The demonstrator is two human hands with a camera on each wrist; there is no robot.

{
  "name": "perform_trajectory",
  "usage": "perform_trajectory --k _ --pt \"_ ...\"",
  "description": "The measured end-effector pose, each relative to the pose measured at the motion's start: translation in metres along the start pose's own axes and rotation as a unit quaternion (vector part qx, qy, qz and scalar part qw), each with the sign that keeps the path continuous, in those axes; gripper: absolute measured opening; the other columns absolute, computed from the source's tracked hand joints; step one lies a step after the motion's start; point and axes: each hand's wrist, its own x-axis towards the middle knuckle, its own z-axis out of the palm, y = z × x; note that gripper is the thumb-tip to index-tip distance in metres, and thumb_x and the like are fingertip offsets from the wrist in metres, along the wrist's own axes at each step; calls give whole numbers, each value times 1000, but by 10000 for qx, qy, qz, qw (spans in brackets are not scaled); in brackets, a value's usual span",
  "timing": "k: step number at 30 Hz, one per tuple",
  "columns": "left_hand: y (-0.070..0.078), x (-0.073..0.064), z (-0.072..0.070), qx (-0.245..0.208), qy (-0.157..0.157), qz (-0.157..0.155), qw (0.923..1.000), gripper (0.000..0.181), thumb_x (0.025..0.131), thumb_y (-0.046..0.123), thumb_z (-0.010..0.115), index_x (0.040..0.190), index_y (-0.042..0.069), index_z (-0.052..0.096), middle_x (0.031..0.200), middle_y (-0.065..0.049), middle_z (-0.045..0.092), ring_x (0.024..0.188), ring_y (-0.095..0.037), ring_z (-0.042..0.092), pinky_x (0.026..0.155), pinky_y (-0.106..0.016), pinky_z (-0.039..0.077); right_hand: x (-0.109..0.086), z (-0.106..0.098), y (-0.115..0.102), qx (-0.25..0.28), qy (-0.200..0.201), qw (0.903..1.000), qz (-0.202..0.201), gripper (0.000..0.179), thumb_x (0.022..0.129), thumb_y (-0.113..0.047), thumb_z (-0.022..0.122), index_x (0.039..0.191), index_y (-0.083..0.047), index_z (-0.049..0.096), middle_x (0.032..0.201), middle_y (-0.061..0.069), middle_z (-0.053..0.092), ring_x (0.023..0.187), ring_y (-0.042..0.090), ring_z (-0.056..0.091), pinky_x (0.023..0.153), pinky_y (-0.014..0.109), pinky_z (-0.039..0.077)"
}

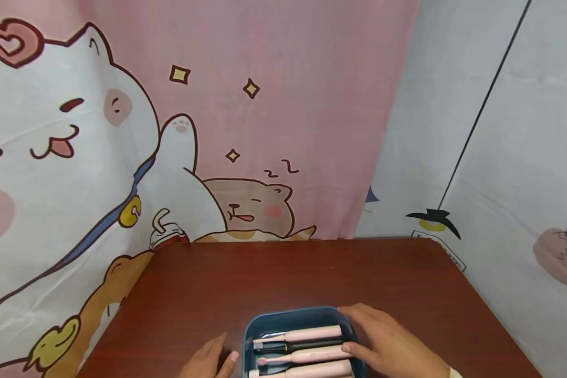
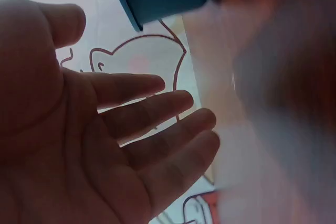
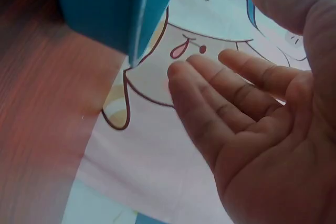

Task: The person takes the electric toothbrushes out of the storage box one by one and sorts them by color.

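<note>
A dark blue rectangular tray (image 1: 290, 315) stands at the near edge of the head view, its front part cut off. Inside lie electric toothbrushes side by side, heads to the left: a pink toothbrush (image 1: 314, 333) at the back, a black toothbrush (image 1: 314, 345), and more pink toothbrushes (image 1: 323, 354) in front. My left hand (image 1: 207, 361) is just left of the tray, apart from it, fingers loosely extended. Along the tray's right side is my right hand (image 1: 394, 341), thumb over the rim; whether it touches cannot be told. Both wrist views show relaxed fingers and bare palms beside the tray (image 3: 105, 14).
A reddish-brown wooden table (image 1: 283, 273) holds the tray. Behind it and at its sides hangs a curtain (image 1: 312, 105) printed with cartoon animals, its pink and white cloth reaching the table's far edge.
</note>
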Motion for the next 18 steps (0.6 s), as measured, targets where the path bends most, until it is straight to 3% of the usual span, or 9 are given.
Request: perform_trajectory --k 4,6,10,15,18 --pt "2 0 0 -629 -265 405 9968 73 93 66 49 145 15 46 130 -8 60 102 -29 62 89 -68 47 9 -3 -3 309 -161 9973 -641 59 89 -65 58 136 -31 54 128 -9 61 106 7 61 84 35 57" --pt "3 2 -1 -1095 -512 584 9909 71 95 62 51 147 14 43 135 -13 58 107 -34 64 89 -69 47 14 -3 -3 440 -181 9931 -1076 53 90 -60 60 133 -30 56 122 -11 62 101 2 61 81 31 57" --pt "4 5 -1 -2116 -855 652 9714 71 96 53 57 147 7 42 136 -23 56 111 -43 64 87 -63 51 26 -1 -6 659 -402 9833 -1647 41 92 -48 65 129 -30 59 116 -15 63 98 -2 60 77 27 57" --pt "1 6 6 -2825 -927 930 9502 65 98 37 61 141 -9 42 126 -28 61 109 -46 64 86 -57 54 40 6 -11 1145 -958 9719 -1819 36 93 -40 68 126 -28 61 112 -16 63 98 1 62 75 23 57" --pt "0 7 11 -3271 -1185 966 9325 65 99 32 61 140 -13 38 125 -30 61 111 -47 62 88 -57 54 47 12 -13 1344 -1246 9632 -1969 36 93 -38 68 126 -25 62 112 -14 63 97 3 63 74 21 56"
